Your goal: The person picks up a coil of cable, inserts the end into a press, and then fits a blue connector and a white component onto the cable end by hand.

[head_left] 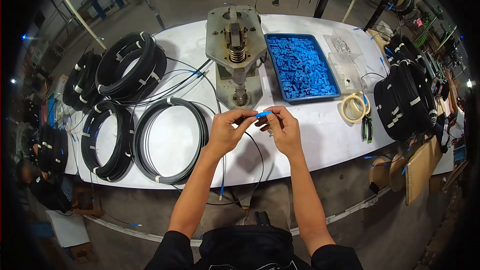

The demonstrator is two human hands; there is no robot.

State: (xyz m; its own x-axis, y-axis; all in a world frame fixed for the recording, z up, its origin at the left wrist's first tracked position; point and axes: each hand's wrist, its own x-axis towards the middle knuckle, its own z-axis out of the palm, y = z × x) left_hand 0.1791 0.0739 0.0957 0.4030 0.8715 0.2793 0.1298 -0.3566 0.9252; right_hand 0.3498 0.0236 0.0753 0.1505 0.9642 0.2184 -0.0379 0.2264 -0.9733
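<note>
Both hands meet in front of the metal press (237,37), above the white table. My left hand (229,129) pinches the left end of a small blue connector (263,114) between thumb and fingers. The fingers of my right hand (281,129) close on its right end. A thin black cable loops below the hands, and a blue-tipped cable end (221,190) hangs at the table's front edge. Whether the held connector is joined to this cable is hidden by the fingers. Just behind my right hand is a blue tray (332,84) full of small blue pieces.
Black cable coils (172,101) lie on the left of the white table (300,155). More coils (407,97) are stacked at the right. Tape rolls (352,109), green-handled pliers (367,129) and clear plastic boxes (350,65) lie right of the tray.
</note>
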